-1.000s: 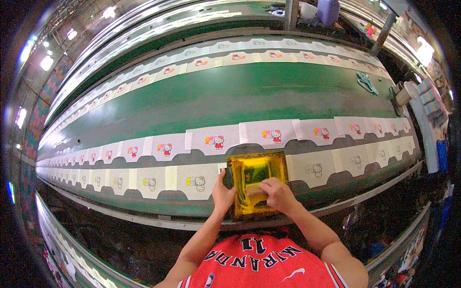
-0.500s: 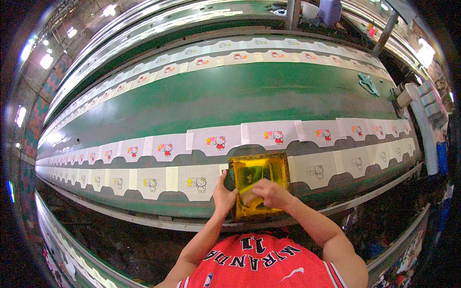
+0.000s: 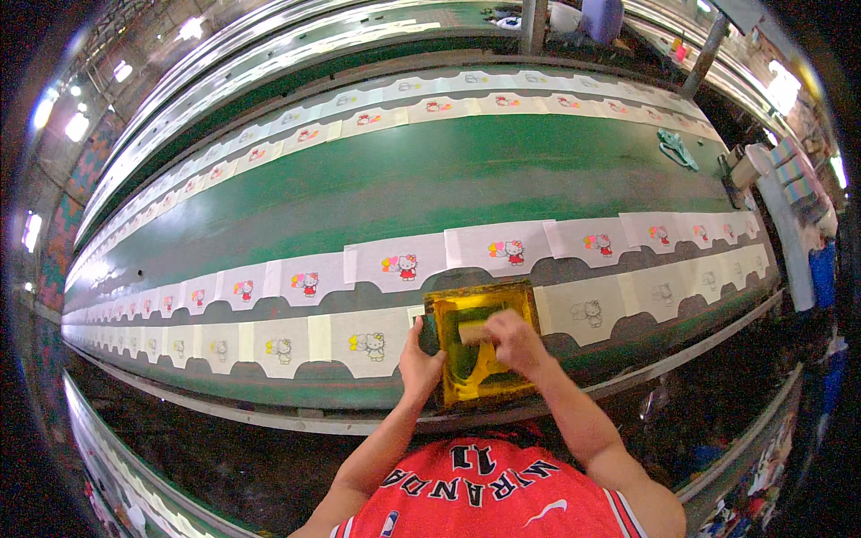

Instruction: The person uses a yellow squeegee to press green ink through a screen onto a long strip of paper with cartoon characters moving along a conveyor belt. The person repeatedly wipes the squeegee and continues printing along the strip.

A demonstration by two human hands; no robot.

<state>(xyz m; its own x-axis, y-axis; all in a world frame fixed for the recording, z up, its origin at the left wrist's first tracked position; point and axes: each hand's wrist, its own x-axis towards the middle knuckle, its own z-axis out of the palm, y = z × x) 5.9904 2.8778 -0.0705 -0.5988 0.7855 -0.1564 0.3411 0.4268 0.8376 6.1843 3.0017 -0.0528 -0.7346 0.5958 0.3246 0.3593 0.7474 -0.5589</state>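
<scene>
My left hand (image 3: 420, 363) grips the left edge of a square screen frame (image 3: 523, 300) smeared with yellow ink, lying over the near row of fabric pieces on the long green table (image 3: 377, 197). My right hand (image 3: 511, 341) is closed on a light squeegee (image 3: 471, 333), held across the upper middle of the screen. Left of the frame, pale fabric pieces (image 3: 390, 327) show a cartoon cat outline with yellow balloons; those to the right (image 3: 565, 318) show grey outlines. The row behind (image 3: 439, 253) has similar prints in pink, red and yellow.
Further printed rows (image 3: 453, 85) line the table's far side. A teal crumpled item (image 3: 674, 151) lies at the far right near a pale cylinder (image 3: 752, 166) and stacked items (image 3: 798, 193). Posts (image 3: 704, 58) and a purple container (image 3: 601, 22) stand behind. A metal rail (image 3: 291, 420) runs along the near edge.
My right hand and squeegee have moved up the screen, away from me, with the squeegee now more level. My left hand stays on the frame. The view has shifted slightly.
</scene>
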